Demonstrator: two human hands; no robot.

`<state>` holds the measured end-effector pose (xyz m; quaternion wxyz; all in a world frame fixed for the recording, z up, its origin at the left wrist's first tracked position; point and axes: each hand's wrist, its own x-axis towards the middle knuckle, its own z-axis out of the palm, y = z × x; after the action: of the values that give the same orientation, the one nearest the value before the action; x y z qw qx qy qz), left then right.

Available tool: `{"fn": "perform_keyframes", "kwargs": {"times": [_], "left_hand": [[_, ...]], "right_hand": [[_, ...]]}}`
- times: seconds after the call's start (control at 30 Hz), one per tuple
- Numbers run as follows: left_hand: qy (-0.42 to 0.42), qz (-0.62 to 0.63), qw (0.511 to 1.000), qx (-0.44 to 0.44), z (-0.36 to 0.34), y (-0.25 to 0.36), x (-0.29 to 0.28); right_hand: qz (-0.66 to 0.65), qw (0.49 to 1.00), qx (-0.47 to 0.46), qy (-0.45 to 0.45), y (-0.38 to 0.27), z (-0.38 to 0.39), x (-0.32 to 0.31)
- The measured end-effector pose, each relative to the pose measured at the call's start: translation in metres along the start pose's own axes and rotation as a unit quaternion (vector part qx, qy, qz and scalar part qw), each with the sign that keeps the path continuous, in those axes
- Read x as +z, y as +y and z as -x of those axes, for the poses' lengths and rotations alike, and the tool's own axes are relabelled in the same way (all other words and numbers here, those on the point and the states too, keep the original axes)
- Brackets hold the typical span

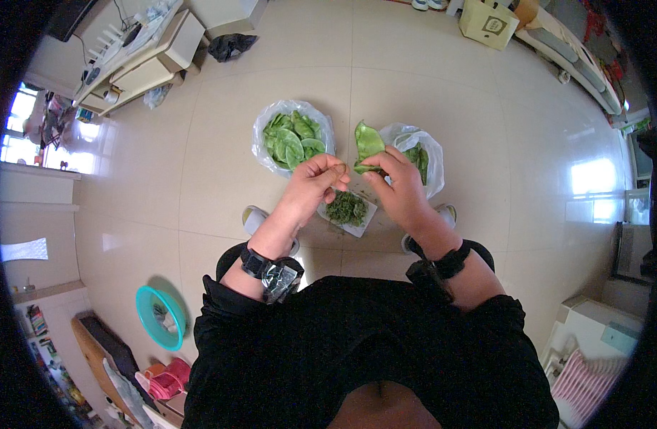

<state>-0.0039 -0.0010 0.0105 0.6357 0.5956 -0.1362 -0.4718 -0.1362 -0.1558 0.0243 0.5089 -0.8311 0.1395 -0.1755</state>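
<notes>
My right hand (401,182) is closed on flat green bean pods (368,141), with a broad one standing up past the fingertips and another lying across below it. Just to the left, my left hand (315,182) is pinched, thumb against forefinger; whatever is in it is too small to make out. The fingertips of both hands are close but apart. Beyond my left hand, a clear plastic bag (260,149) stands open, full of flat green pods (291,136). A second bag (436,161) with pods is partly hidden behind my right hand. Green trimmings (347,208) are heaped on a white sheet (359,230) below my hands.
My shoes (253,219) flank the sheet on the tiled floor (271,86). A turquoise basin (160,318) sits at the lower left, near a pink plastic item (170,379). A black bag (232,46) lies by the white cabinet (146,64); a pale tote bag (488,23) stands far right.
</notes>
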Motion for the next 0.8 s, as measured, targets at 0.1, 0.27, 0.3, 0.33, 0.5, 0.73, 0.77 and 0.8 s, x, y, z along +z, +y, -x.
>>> {"fn": "perform_keyframes", "kwargs": {"times": [0.1,0.27,0.3,0.33,0.5,0.73,0.77,0.8], "left_hand": [[-0.009,-0.013,1.000,0.022,0.0001,0.0008,0.0015],[-0.014,-0.017,0.999,0.029,0.0011,-0.0008,0.0058],[-0.015,-0.012,0.999,0.033,0.0015,-0.0013,0.0064],[-0.014,-0.018,0.999,0.034,0.0016,-0.0013,0.0063],[-0.024,-0.050,0.997,0.059,0.0016,-0.0019,0.0064],[-0.017,-0.122,0.987,0.100,0.0041,-0.0040,0.0087],[-0.015,-0.138,0.984,0.115,0.0043,-0.0045,0.0093],[-0.014,-0.154,0.979,0.130,0.0044,-0.0047,0.0097]], "right_hand": [[0.019,0.999,-0.028,-0.009,0.0024,-0.0025,0.0006],[0.013,0.999,-0.036,-0.019,0.0073,-0.0025,0.0046],[0.000,0.999,-0.033,-0.017,0.0078,-0.0022,0.0061],[-0.013,0.999,-0.028,-0.016,0.0081,-0.0019,0.0073],[0.011,0.999,-0.047,-0.021,0.0080,-0.0021,0.0072],[0.026,0.999,-0.029,-0.035,0.0052,-0.0019,0.0065],[0.037,0.998,-0.035,-0.036,0.0050,-0.0020,0.0065],[0.046,0.997,-0.040,-0.038,0.0050,-0.0020,0.0064]]}}
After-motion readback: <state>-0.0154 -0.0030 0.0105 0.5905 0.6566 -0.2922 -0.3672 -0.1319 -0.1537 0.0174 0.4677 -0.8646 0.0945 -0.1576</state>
